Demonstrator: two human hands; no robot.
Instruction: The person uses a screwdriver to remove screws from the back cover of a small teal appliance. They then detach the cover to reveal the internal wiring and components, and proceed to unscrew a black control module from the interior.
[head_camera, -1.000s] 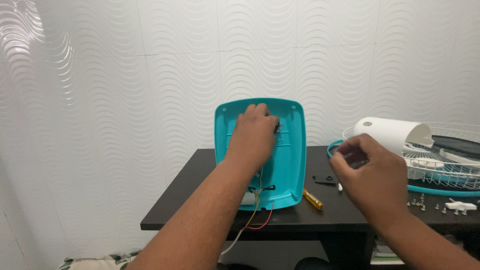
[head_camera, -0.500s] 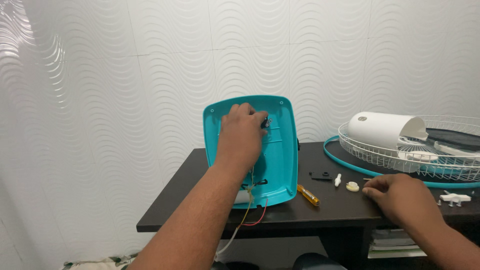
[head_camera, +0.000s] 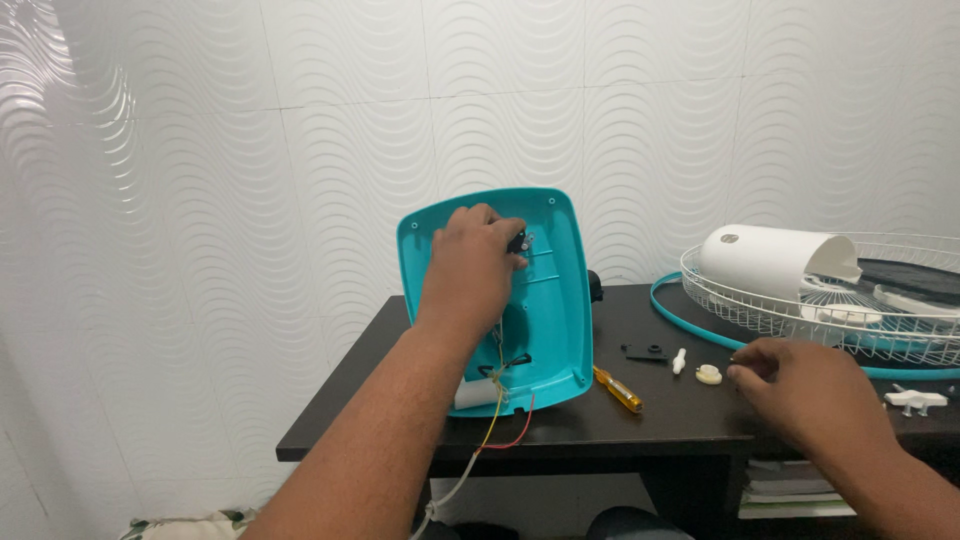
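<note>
Teal plastic base cover stands upright on the dark counter, tilted back, hollow inner side facing the camera. Left hand is pressed against that inner face near the top, fingers curled around a small black part mounted there; looks like a pinch grip, but the fingertips are partly hidden so I can't be sure it is fully closed. Yellow and red wires run out of the cover's lower edge, alongside a white cable that drops off the counter front.

Right hand rests low on the counter, well apart from the cover, fingers drawn together at the tips near a small white round piece. Whether it pinches anything is not clear.

Loose on the counter between cover and right hand: a yellow-handled screwdriver, a flat black bracket, a small white peg. Further right, a white wire fan guard lies flat inside a teal ring, with the white motor housing lying in it. Another white plastic piece sits near the right edge. Wall behind is white wavy tile.
</note>
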